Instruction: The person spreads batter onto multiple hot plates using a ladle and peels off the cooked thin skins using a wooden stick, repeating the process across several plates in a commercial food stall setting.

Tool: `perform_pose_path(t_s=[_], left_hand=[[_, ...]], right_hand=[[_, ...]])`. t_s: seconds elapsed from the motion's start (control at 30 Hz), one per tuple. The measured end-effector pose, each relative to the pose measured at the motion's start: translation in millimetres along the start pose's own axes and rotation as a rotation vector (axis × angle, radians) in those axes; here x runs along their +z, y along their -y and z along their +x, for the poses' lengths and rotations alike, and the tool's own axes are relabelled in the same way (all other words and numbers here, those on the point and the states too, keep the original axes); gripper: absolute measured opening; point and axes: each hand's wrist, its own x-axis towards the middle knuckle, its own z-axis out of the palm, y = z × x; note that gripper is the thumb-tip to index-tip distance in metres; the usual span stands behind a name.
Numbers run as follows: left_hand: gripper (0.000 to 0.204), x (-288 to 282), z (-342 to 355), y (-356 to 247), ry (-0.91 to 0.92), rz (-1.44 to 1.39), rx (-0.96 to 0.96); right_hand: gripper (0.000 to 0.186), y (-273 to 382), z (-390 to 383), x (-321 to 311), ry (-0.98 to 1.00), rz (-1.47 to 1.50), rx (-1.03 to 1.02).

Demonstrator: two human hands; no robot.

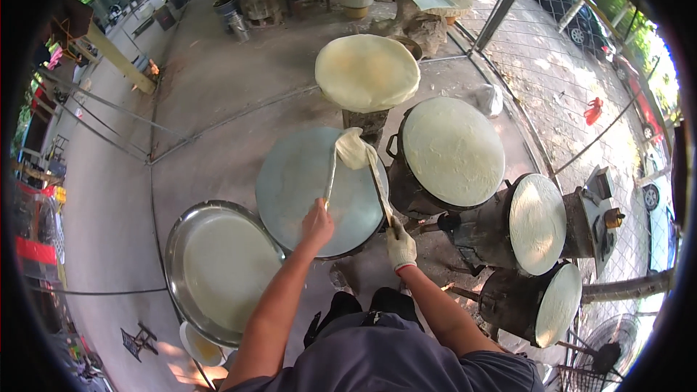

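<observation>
My bare left hand (317,228) is closed round a thin stick (331,183) that points away from me. A white glove covers my right hand (401,245), which grips a darker, flat-looking stick (380,190). Between the far ends of both sticks hangs a soft pale sheet (353,149), bunched and folded like thin dough. Below it lies a large round grey-blue griddle (290,181) with a bare surface. Just beyond, a round stand holds a spread-out pale dough sheet (368,71).
Left of the griddle sits a wide metal basin (171,265) of whitish batter. Several drum stoves stand to the right, with pale-coated round pans (454,152) on top. A fan (608,356) is at lower right, beside a wire fence (537,58). Drums and buckets (231,17) stand far back.
</observation>
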Motion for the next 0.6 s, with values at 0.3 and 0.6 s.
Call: perform_pose_path(t_s=[0.3, 0.6], left_hand=[[0.036, -69, 31, 62, -0.011, 0.191, 0.094], [0.066, -116, 9, 79, 0.039, 0.353, -0.128]], right_hand=[[0.036, 69, 16, 33, -0.035, 0.613, 0.176], [0.035, 107, 14, 43, 0.221, 0.584, 0.27]])
